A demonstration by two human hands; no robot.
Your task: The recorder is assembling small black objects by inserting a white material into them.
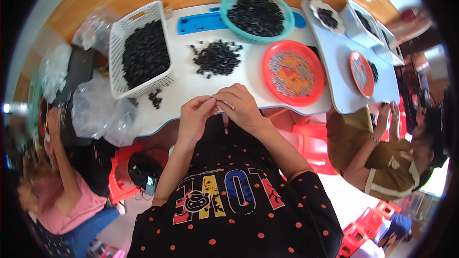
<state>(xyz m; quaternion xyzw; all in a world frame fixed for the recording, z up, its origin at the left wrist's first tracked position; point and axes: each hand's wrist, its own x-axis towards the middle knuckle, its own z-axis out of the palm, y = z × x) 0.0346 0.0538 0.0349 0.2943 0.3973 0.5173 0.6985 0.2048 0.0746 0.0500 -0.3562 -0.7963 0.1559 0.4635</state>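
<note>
My left hand (197, 114) and my right hand (240, 106) meet at the fingertips over the table's near edge. Both are closed in a pinch, and whatever sits between the fingers is too small and covered to make out. Just beyond them lies a loose pile of small black pieces (216, 58) on the white table (186, 88). To the right of my right hand is a red plate (268, 77) holding many small silvery metal parts (285, 88). A small cluster of black pieces (155, 99) lies left of my left hand.
A white plastic basket (116, 62) and a teal bowl (288, 27), both heaped with black pieces, stand farther back near a blue tray (200, 23). Clear plastic bags (98, 110) lie at left. Co-workers sit on both sides; a blue-white table (342, 57) adjoins at right.
</note>
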